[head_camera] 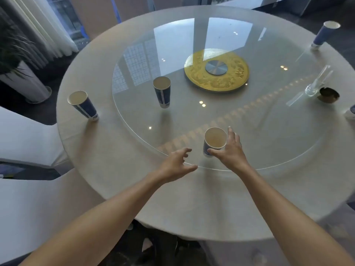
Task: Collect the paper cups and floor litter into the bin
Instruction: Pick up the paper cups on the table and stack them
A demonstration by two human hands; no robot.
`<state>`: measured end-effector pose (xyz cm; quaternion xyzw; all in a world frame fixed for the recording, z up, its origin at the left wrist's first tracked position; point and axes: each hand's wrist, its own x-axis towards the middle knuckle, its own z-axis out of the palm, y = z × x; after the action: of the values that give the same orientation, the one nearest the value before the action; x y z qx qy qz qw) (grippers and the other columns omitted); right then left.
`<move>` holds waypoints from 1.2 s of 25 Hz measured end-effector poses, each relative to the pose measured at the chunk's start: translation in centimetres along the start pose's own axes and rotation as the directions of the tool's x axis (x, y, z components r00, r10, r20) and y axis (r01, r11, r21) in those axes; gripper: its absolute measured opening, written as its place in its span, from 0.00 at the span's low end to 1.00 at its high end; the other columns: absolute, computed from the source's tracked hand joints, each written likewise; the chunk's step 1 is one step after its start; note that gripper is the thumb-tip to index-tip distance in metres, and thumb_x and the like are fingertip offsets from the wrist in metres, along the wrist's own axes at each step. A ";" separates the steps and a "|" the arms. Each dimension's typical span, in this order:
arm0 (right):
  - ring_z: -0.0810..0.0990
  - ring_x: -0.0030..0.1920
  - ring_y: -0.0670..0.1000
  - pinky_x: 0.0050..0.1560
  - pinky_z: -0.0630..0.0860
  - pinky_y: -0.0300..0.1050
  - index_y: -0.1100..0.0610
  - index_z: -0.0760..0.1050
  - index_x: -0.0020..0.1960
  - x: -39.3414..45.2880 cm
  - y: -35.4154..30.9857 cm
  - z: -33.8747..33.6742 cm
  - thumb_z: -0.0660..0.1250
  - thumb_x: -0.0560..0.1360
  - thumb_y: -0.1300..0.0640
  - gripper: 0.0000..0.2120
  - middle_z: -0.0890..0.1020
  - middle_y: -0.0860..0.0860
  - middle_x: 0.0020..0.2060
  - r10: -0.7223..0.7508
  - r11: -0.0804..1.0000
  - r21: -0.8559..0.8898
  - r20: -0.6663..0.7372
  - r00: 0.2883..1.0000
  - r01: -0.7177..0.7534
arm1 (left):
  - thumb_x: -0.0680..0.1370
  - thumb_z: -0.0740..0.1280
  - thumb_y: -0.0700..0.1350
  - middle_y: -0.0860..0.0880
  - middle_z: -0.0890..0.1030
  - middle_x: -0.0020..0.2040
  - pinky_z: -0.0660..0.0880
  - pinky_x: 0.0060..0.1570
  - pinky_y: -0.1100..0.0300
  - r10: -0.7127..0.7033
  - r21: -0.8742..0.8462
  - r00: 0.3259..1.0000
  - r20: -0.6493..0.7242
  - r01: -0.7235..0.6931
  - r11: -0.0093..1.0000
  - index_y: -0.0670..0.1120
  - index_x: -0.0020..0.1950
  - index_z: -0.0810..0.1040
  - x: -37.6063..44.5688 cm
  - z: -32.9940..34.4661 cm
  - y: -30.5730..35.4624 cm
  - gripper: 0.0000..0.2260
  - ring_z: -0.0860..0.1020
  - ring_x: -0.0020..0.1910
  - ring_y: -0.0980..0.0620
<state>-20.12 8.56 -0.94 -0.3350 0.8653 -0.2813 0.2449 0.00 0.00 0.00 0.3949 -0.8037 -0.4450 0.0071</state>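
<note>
Near the front edge of the glass turntable [269, 120], the nearest paper cup [214, 141] stands upright, mouth up, long axis vertical. It sits directly ahead of me, just right of centre.

Right hand [231, 150]: closest to the cup. Thumb touches the near side of the wall below the rim; fingers [233, 134] are spread around the far right side. Hand is wide apart, cupping but not yet closed. Judgement: grasp is forming, cup not lifted.

Left hand [177, 164]: just beside the cup on its left, apart from it. Fingers loosely curled, half spread, holding nothing; it hovers over the turntable rim.

Other cups: one upright on the turntable farther left [162, 92], one on the cloth-covered tabletop [96, 179] at the far left [82, 105], one at the far right corner [324, 34]. All well apart from my hands.

Also noted: gold centre disc [216, 70], a clear glass vessel [317, 83] beside a dark small bowl [327, 95] at right.

No bin in view. No floor litter that I can make out.

Judgement: task is at an early stage, every visible cup is on the table.
</note>
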 end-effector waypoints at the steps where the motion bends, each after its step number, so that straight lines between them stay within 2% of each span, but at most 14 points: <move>1: 0.65 0.75 0.59 0.69 0.68 0.53 0.55 0.48 0.83 0.5 -0.3 0.3 0.80 0.67 0.47 0.56 0.62 0.57 0.76 -0.008 1.000 -0.008 0.000 1.000 0.008 | 0.75 0.77 0.52 0.44 0.79 0.68 0.77 0.61 0.56 -0.011 -0.002 1.000 0.010 0.011 1.000 0.47 0.78 0.71 0.0 -0.1 0.0 0.33 0.81 0.62 0.47; 5: 0.70 0.70 0.62 0.65 0.71 0.53 0.58 0.55 0.80 2.0 -1.2 1.5 0.78 0.69 0.46 0.49 0.64 0.58 0.70 0.021 0.999 -0.041 0.011 1.000 -0.020 | 0.75 0.77 0.50 0.44 0.79 0.68 0.74 0.55 0.64 -0.036 0.004 0.999 0.006 0.036 0.999 0.47 0.78 0.70 -0.1 -0.9 -0.8 0.33 0.80 0.61 0.47; 8: 0.75 0.63 0.63 0.59 0.74 0.51 0.59 0.63 0.73 2.2 -2.5 2.2 0.77 0.69 0.45 0.40 0.66 0.57 0.63 0.003 0.998 -0.068 -0.016 1.000 -0.004 | 0.75 0.77 0.50 0.43 0.78 0.69 0.75 0.58 0.61 -0.055 -0.044 0.998 -0.003 0.055 0.998 0.48 0.79 0.68 0.1 -2.0 -2.0 0.35 0.80 0.62 0.47; 10: 0.76 0.56 0.57 0.55 0.75 0.49 0.58 0.65 0.72 2.2 -4.3 3.0 0.76 0.69 0.42 0.40 0.67 0.54 0.59 -0.051 0.997 -0.057 0.016 0.999 0.052 | 0.73 0.79 0.50 0.43 0.76 0.72 0.76 0.64 0.57 -0.061 -0.069 0.998 -0.030 0.059 0.996 0.47 0.80 0.66 0.4 -3.1 -3.2 0.38 0.78 0.66 0.47; 13: 0.72 0.55 0.49 0.58 0.76 0.48 0.55 0.66 0.75 2.3 -8.5 5.3 0.77 0.69 0.40 0.42 0.68 0.53 0.64 -0.137 0.991 0.006 0.130 0.982 0.137 | 0.70 0.81 0.50 0.45 0.71 0.77 0.72 0.70 0.55 -0.066 -0.104 0.992 -0.103 0.055 0.993 0.46 0.82 0.62 0.8 -5.6 -5.1 0.45 0.73 0.73 0.47; 16: 0.72 0.57 0.47 0.58 0.77 0.46 0.53 0.68 0.74 2.9 -13.1 8.6 0.78 0.68 0.40 0.40 0.70 0.51 0.64 -0.183 0.983 0.013 0.219 0.959 0.184 | 0.70 0.82 0.49 0.46 0.68 0.78 0.67 0.64 0.62 -0.056 -0.133 0.986 -0.157 0.035 0.991 0.47 0.82 0.61 0.9 -9.2 -7.9 0.46 0.71 0.74 0.47; 20: 0.75 0.61 0.50 0.59 0.79 0.49 0.50 0.71 0.71 3.4 -19.8 14.0 0.76 0.64 0.35 0.40 0.72 0.49 0.61 -0.184 0.981 0.003 0.328 0.927 0.194 | 0.67 0.84 0.51 0.50 0.75 0.72 0.71 0.59 0.62 -0.103 -0.247 0.976 -0.190 0.054 0.967 0.52 0.78 0.67 0.5 -14.5 -14.2 0.44 0.75 0.69 0.50; 24: 0.74 0.62 0.50 0.60 0.75 0.46 0.50 0.73 0.70 3.7 -28.0 21.0 0.77 0.66 0.38 0.36 0.74 0.49 0.59 -0.209 0.970 -0.026 0.401 0.892 0.240 | 0.64 0.85 0.51 0.56 0.81 0.61 0.79 0.55 0.60 -0.210 -0.389 0.952 -0.223 0.111 0.914 0.53 0.70 0.74 0.0 -20.4 -21.6 0.37 0.81 0.60 0.53; 27: 0.74 0.61 0.49 0.57 0.74 0.43 0.51 0.73 0.70 4.1 -33.3 26.5 0.78 0.67 0.40 0.36 0.74 0.49 0.61 -0.216 0.966 -0.030 0.455 0.864 0.258 | 0.64 0.84 0.50 0.56 0.83 0.58 0.82 0.55 0.54 -0.281 -0.459 0.926 -0.253 0.141 0.877 0.54 0.67 0.76 -0.5 -24.5 -27.1 0.33 0.82 0.56 0.54; 30: 0.75 0.62 0.49 0.55 0.74 0.42 0.52 0.72 0.71 4.3 -36.8 31.1 0.77 0.66 0.37 0.39 0.74 0.49 0.63 -0.212 0.963 -0.029 0.530 0.821 0.268 | 0.64 0.83 0.52 0.58 0.83 0.57 0.81 0.50 0.58 -0.324 -0.478 0.908 -0.264 0.169 0.862 0.57 0.66 0.76 -1.2 -27.3 -31.7 0.33 0.83 0.54 0.56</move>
<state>12.38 -27.26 -0.43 -0.5169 0.7304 -0.1639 0.4154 30.66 -27.81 -5.94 0.5534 -0.6092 -0.5401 0.1760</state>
